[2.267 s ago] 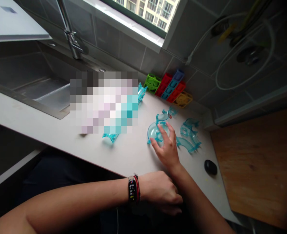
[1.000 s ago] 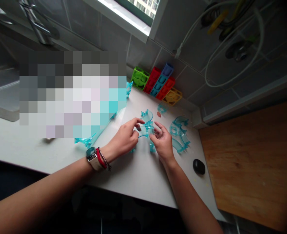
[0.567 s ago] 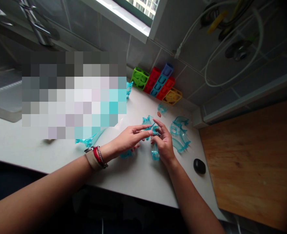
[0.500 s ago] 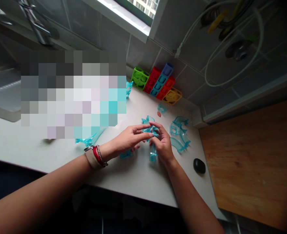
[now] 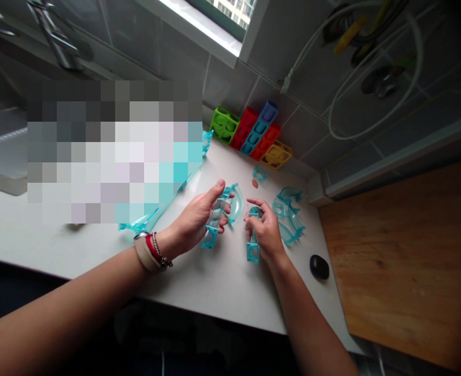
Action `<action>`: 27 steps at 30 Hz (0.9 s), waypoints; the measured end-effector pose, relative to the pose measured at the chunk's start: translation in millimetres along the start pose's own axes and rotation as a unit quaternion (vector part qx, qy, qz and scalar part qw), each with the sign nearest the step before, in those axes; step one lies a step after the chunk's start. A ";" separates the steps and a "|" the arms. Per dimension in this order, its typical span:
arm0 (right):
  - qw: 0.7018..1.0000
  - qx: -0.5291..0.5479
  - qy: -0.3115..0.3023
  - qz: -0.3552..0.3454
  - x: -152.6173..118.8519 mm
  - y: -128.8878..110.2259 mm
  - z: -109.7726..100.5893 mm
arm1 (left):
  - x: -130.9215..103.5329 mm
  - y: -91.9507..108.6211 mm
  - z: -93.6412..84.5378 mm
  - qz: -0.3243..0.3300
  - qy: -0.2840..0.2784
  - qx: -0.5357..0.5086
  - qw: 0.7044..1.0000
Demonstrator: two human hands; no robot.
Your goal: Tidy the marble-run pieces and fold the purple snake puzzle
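Observation:
My left hand (image 5: 201, 216) is wrapped round a clear teal plastic assembly (image 5: 216, 214); a curved teal part (image 5: 236, 202) shows just beyond its fingers, and whether it is joined on I cannot tell. A straight teal piece (image 5: 252, 250) is gripped in my right hand (image 5: 267, 230), thumb on it and index finger stretched out. A small gap separates the two hands. To the right of them, curved teal pieces (image 5: 293, 216) lie on the white counter (image 5: 222, 282). A small teal piece (image 5: 259, 173) lies farther back beside a reddish-brown bit (image 5: 255, 184).
Coloured blocks (image 5: 253, 130) stand along the tiled wall. A black rounded object (image 5: 319, 267) is near a wooden board (image 5: 402, 250) at the right. Long teal parts (image 5: 155, 214) extend from a pixelated area at the left, near the sink (image 5: 3, 175) and faucet (image 5: 60, 44).
My hands have moved apart, each holding a teal piece. My left hand has turned thumb-up, showing the assembly in it; my right hand has shifted slightly right.

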State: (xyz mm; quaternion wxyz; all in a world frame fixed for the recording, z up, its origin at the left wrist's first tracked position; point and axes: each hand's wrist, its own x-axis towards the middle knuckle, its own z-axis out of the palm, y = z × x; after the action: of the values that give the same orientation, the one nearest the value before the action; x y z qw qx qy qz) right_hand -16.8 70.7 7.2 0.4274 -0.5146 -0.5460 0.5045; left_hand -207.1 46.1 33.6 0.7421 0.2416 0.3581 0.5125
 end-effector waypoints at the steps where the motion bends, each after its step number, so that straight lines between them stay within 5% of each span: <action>1: 0.999 0.034 0.003 -0.010 -0.9 -1.0 0.7 | -0.1 -1.2 0.3 0.014 -0.001 0.012 1.000; 5: 0.990 0.121 -0.031 -0.070 -5.5 -4.8 4.0 | -1.6 -4.0 2.2 0.051 -0.013 0.066 0.996; 13: 0.983 0.018 -0.052 -0.177 -19.5 -13.1 9.8 | -3.4 -5.7 8.0 0.101 -0.078 0.092 0.987; 27: 0.978 0.056 -0.078 -0.183 -19.9 -12.1 11.7 | -6.6 -5.5 6.1 0.141 -0.089 0.119 0.979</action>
State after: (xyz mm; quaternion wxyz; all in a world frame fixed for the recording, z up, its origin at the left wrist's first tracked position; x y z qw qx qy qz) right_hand -27.8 50.1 18.7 0.4970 -0.3401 -0.6335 0.4859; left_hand -200.5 38.1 35.2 0.6572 0.4208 0.3109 0.5425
